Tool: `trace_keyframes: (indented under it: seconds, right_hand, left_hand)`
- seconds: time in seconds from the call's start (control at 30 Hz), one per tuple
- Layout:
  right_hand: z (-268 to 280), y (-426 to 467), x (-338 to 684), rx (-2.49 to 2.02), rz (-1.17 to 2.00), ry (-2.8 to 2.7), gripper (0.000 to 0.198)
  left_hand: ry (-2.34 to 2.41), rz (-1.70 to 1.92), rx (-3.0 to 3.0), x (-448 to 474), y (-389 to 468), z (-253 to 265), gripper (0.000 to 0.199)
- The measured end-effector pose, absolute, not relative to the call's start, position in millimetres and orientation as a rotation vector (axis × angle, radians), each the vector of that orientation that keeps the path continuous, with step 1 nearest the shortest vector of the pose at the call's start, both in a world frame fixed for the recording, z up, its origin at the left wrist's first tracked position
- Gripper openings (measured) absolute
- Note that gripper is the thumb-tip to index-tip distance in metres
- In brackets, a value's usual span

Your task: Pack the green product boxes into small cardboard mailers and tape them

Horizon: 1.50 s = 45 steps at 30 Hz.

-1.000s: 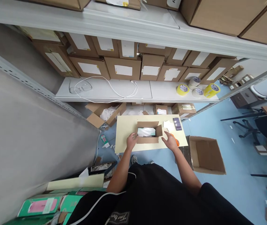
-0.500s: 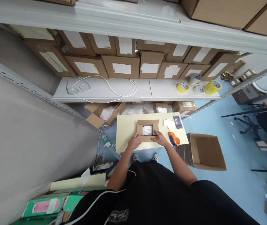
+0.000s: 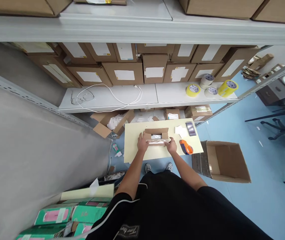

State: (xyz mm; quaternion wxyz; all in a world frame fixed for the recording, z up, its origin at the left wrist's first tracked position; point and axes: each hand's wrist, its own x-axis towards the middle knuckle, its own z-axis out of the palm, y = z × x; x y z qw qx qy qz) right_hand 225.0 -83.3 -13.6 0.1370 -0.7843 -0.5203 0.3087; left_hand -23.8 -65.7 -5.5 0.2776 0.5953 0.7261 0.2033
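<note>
A small cardboard box (image 3: 167, 135) sits on the cream tabletop (image 3: 133, 133) with its top partly open and something white inside. Its near flap is folded up and shows a white label and shiny tape. My left hand (image 3: 142, 143) grips the left near corner, fingers along the side. At the right near corner, my right hand (image 3: 171, 146) pinches the flap's edge. Just right of the box lie white papers (image 3: 181, 131) and a dark stack (image 3: 191, 129). An orange and blue tape dispenser (image 3: 186, 147) rests near the table's right end.
Behind the table, a shelf holds boxes (image 3: 124, 74), a white cable (image 3: 116, 99), glasses and tape rolls (image 3: 193, 90). A large open carton (image 3: 226, 160) stands on the floor at right. Green boxes (image 3: 89, 213) are stacked at lower left, beside the wall.
The near flap of the box has been folded up, now showing its label and tape. Both hands have shifted with it, the left one further up the box's side. The view has shifted slightly.
</note>
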Motion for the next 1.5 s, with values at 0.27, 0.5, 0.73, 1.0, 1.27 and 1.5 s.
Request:
trace_keyframes:
  seconds: [0.27, 0.5, 0.73, 1.0, 1.27, 1.5]
  right_hand:
    - [-13, -72, 230, -2.372, 1.096, -1.37, 0.079]
    - [-27, -76, 236, -2.189, 1.079, -1.269, 0.061]
    - [-29, -81, 327, -2.036, 0.696, -1.349, 0.057]
    - [-65, -103, 408, -2.294, 0.978, -1.327, 0.014]
    - [-88, -116, 391, -2.278, 1.195, -1.129, 0.024]
    - [-49, -89, 401, -1.984, 1.079, -1.266, 0.038]
  left_hand:
    - [1.719, 0.012, 2.14, -25, -23, 19, 0.071]
    - [1.709, -0.175, 2.2, 0, -73, -4, 0.06]
    - [1.632, -0.261, 2.183, 54, -69, -16, 0.065]
    - [1.566, -0.315, 2.133, 81, -48, -31, 0.068]
    - [1.545, -0.538, 2.036, 83, -36, -24, 0.071]
    - [1.552, -0.588, 1.995, 89, -38, -12, 0.07]
